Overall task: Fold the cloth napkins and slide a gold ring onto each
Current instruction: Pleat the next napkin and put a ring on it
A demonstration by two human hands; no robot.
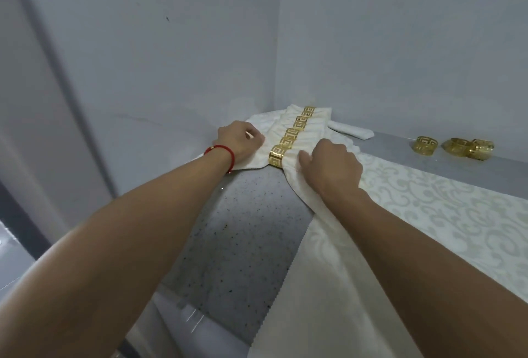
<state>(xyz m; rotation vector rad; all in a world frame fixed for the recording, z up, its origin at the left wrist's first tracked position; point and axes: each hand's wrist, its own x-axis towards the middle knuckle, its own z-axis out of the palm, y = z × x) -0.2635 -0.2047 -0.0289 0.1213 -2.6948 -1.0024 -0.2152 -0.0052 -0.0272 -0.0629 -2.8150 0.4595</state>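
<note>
The left hand and right hand, fingers curled, pinch the nearest ringed napkin either side of its gold ring. Four ringed napkins lie side by side on the speckled worktop; loose rings sit well right.

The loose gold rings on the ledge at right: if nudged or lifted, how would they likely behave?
The loose gold rings look like thin openwork metal, so probably rigid and light. They are round bands, so one tipped onto its edge might roll. The ledge looks smooth; a push may slide them.
</note>
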